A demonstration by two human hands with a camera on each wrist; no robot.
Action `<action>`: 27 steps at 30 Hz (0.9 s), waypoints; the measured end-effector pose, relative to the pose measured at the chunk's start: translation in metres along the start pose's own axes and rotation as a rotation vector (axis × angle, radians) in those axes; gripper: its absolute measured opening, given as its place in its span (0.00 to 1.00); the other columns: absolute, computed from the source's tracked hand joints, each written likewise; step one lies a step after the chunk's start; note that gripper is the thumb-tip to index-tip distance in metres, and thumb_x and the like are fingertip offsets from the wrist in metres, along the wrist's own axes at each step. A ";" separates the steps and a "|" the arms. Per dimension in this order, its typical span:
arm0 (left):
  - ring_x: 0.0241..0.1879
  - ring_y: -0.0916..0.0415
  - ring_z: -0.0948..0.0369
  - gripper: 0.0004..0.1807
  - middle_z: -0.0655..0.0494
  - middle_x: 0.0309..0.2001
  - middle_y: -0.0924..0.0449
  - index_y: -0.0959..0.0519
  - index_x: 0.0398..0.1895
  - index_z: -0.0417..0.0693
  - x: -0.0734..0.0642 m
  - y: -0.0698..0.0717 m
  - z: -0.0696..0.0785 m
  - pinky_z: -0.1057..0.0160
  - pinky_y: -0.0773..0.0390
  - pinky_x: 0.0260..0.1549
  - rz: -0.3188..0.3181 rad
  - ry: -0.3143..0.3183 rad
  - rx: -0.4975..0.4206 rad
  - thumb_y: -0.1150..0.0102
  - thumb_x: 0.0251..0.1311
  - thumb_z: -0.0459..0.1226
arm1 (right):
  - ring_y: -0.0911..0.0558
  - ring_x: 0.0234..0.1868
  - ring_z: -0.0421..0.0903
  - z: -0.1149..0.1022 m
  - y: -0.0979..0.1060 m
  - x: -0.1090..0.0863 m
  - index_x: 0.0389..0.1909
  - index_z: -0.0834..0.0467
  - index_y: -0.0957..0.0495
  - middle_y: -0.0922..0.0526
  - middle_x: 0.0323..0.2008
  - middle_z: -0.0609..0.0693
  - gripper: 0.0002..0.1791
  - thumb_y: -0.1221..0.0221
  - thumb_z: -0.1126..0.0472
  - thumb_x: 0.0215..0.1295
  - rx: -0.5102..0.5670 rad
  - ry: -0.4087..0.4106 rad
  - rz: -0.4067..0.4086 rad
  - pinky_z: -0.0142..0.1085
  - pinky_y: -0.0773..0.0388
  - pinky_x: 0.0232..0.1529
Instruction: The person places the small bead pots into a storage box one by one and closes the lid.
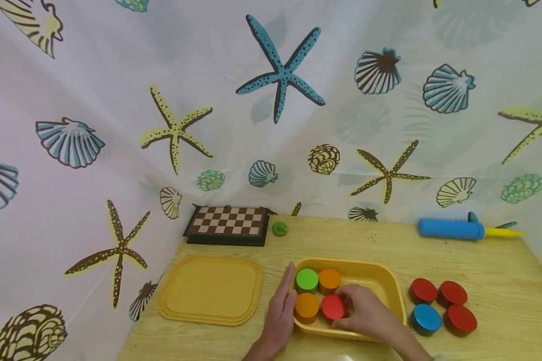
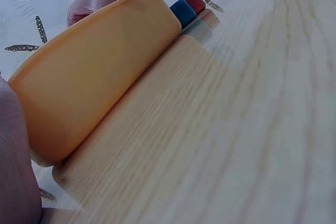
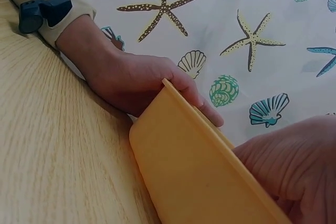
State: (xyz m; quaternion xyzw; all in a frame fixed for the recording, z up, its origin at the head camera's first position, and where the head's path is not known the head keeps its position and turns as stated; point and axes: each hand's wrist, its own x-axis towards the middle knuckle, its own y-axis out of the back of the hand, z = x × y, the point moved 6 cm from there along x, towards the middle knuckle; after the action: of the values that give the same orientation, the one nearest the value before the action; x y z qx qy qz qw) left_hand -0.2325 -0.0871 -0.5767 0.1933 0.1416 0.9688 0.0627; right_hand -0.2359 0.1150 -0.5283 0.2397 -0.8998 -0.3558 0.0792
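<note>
A yellow plastic tub (image 1: 393,286) stands on the table, with a green round piece (image 1: 307,280), two orange round pieces (image 1: 329,280) and a red round piece (image 1: 332,307) grouped at its left end. My right hand (image 1: 366,308) reaches into the tub and grips the red piece between thumb and fingers. Against the tub's left outer wall rests my left hand (image 1: 280,311), its fingers straight along the side. In the right wrist view the tub wall (image 3: 194,166) hides the right fingertips and the pieces.
Right of the tub sit three red round pieces (image 1: 459,320) and a blue one (image 1: 426,319). A yellow lid (image 1: 212,290) lies to the left. Behind are a checkered board box (image 1: 228,223), a small green object (image 1: 280,229) and a blue pump (image 1: 451,229) with a yellow nozzle.
</note>
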 end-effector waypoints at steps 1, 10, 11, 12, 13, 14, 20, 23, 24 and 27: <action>0.82 0.54 0.56 0.29 0.46 0.84 0.51 0.50 0.85 0.46 0.000 0.000 0.000 0.74 0.55 0.76 0.002 -0.003 0.000 0.66 0.86 0.35 | 0.17 0.40 0.43 0.000 0.000 0.000 0.50 0.64 0.17 0.14 0.44 0.50 0.29 0.18 0.57 0.49 0.004 0.006 0.001 0.33 0.16 0.42; 0.82 0.53 0.56 0.29 0.44 0.83 0.50 0.50 0.85 0.46 -0.001 0.000 0.001 0.73 0.55 0.76 0.010 -0.009 0.007 0.65 0.85 0.34 | 0.13 0.43 0.47 -0.003 0.005 -0.008 0.53 0.65 0.17 0.12 0.47 0.54 0.26 0.21 0.61 0.53 0.020 0.074 0.023 0.41 0.12 0.47; 0.82 0.53 0.56 0.29 0.44 0.83 0.50 0.50 0.85 0.46 -0.001 0.000 0.000 0.73 0.55 0.76 0.011 -0.007 0.010 0.65 0.85 0.34 | 0.13 0.44 0.48 -0.002 0.007 -0.010 0.53 0.65 0.17 0.12 0.48 0.54 0.26 0.22 0.61 0.55 0.017 0.073 0.036 0.43 0.12 0.48; 0.82 0.53 0.56 0.29 0.44 0.83 0.50 0.50 0.85 0.47 -0.001 0.000 0.000 0.73 0.55 0.76 0.011 -0.004 0.011 0.65 0.85 0.34 | 0.13 0.45 0.49 -0.002 0.009 -0.012 0.54 0.65 0.17 0.12 0.49 0.55 0.26 0.22 0.60 0.56 0.018 0.072 0.051 0.45 0.12 0.49; 0.82 0.53 0.57 0.29 0.45 0.83 0.50 0.50 0.85 0.47 -0.001 -0.001 0.000 0.73 0.55 0.76 0.011 -0.002 0.012 0.65 0.85 0.35 | 0.13 0.46 0.51 -0.002 0.012 -0.014 0.54 0.65 0.17 0.12 0.49 0.56 0.25 0.23 0.60 0.57 0.018 0.067 0.070 0.46 0.12 0.49; 0.82 0.53 0.57 0.29 0.45 0.83 0.50 0.50 0.85 0.47 -0.001 -0.001 -0.001 0.73 0.55 0.76 0.011 0.000 0.012 0.65 0.85 0.35 | 0.13 0.47 0.52 -0.002 0.015 -0.017 0.55 0.64 0.17 0.12 0.50 0.56 0.25 0.24 0.59 0.59 0.017 0.060 0.091 0.48 0.13 0.50; 0.82 0.54 0.56 0.29 0.49 0.84 0.51 0.51 0.85 0.48 0.000 -0.001 0.000 0.73 0.55 0.76 0.008 0.000 0.007 0.66 0.86 0.36 | 0.14 0.49 0.55 -0.001 0.041 -0.036 0.55 0.59 0.16 0.12 0.50 0.53 0.20 0.26 0.60 0.63 -0.023 0.053 0.320 0.52 0.14 0.52; 0.82 0.53 0.54 0.29 0.47 0.84 0.51 0.50 0.85 0.47 0.000 -0.001 0.000 0.73 0.55 0.76 0.008 -0.008 0.010 0.66 0.85 0.35 | 0.13 0.48 0.53 0.001 0.056 -0.047 0.53 0.57 0.14 0.10 0.48 0.51 0.19 0.26 0.64 0.61 -0.069 0.103 0.474 0.48 0.13 0.49; 0.82 0.53 0.53 0.29 0.46 0.83 0.51 0.50 0.85 0.46 0.000 -0.001 0.000 0.73 0.55 0.76 0.009 -0.015 0.014 0.66 0.85 0.35 | 0.13 0.47 0.52 0.002 0.061 -0.051 0.53 0.57 0.14 0.10 0.48 0.50 0.20 0.25 0.65 0.60 -0.085 0.111 0.516 0.45 0.12 0.49; 0.82 0.53 0.51 0.29 0.42 0.83 0.51 0.51 0.85 0.45 0.000 -0.001 0.000 0.73 0.55 0.77 0.009 -0.025 0.019 0.66 0.85 0.34 | 0.13 0.47 0.48 0.008 0.075 -0.062 0.54 0.55 0.14 0.10 0.49 0.48 0.20 0.25 0.65 0.60 -0.107 0.109 0.602 0.34 0.14 0.45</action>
State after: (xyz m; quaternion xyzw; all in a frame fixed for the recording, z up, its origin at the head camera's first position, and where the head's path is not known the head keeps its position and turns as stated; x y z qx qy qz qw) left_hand -0.2329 -0.0862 -0.5767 0.2068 0.1490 0.9652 0.0585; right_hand -0.2123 0.1980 -0.4813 -0.0233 -0.9047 -0.3501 0.2417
